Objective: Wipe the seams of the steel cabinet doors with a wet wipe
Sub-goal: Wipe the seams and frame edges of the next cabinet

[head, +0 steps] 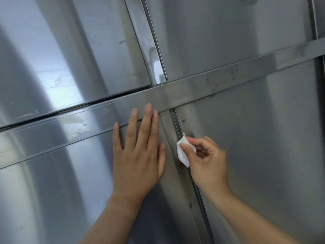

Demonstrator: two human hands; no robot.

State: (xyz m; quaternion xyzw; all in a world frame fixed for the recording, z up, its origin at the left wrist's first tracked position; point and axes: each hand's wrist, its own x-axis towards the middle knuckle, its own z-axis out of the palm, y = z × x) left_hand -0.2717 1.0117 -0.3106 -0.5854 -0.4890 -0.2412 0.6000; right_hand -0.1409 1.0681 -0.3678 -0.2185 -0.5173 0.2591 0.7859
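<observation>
Brushed steel cabinet doors fill the head view. A vertical seam (pixel 177 123) runs between the lower left door (pixel 70 182) and the lower right door (pixel 263 138). My right hand (pixel 207 162) pinches a small white wet wipe (pixel 182 152) and holds it against this seam, a little below the horizontal steel crossbar (pixel 219 80). My left hand (pixel 139 152) lies flat on the lower left door, fingers straight, fingertips reaching the crossbar's lower edge.
Another vertical seam (pixel 154 41) divides the upper left door (pixel 61 50) from the upper right door (pixel 237 32). A dark horizontal gap (pixel 70 110) runs under the upper left door. Smudges and spots mark the crossbar and the doors near the seams.
</observation>
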